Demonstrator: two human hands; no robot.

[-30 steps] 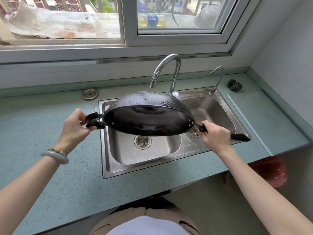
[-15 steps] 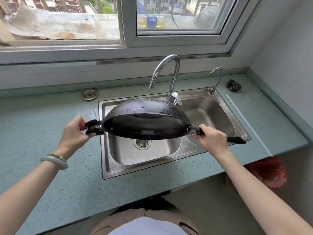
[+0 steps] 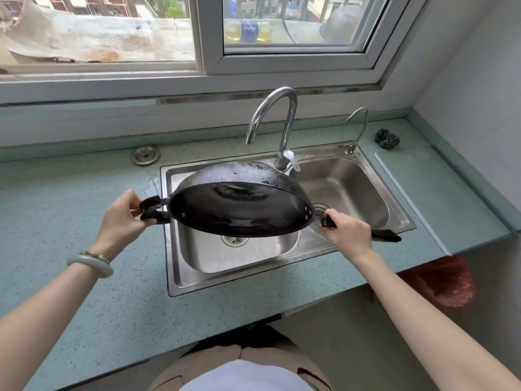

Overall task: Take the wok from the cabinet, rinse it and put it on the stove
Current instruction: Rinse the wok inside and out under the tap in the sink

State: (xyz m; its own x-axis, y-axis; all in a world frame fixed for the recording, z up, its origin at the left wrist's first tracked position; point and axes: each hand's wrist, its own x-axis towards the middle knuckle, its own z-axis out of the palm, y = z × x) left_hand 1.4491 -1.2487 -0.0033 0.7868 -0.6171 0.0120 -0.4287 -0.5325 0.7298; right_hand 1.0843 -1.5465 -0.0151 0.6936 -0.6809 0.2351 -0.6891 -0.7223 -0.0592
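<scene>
Wok (image 3: pixel 239 210) tilted between left hand (image 3: pixel 121 218) and right hand (image 3: pixel 349 235) (fingers (image 3: pixel 330 215) round handles (image 3: pixel 150 205)).

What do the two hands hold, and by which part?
Both hold the wok: the left hand grips its short side handle, the right hand its long handle.

Between my left fingers (image 3: pixel 131 199) and right fingers (image 3: pixel 332 215), the wok (image 3: pixel 239 215) is dark metal, wet and glossy inside, with a rougher outer shell beaded with droplets. Past my right fingers, its long handle (image 3: pixel 386 235) looks like matt black plastic. Below them the sink (image 3: pixel 253 261) is brushed steel. Beyond, the tap (image 3: pixel 284 108) is mirror-bright chrome. The worktop (image 3: pixel 70 193) is speckled and matt, like stone.
</scene>
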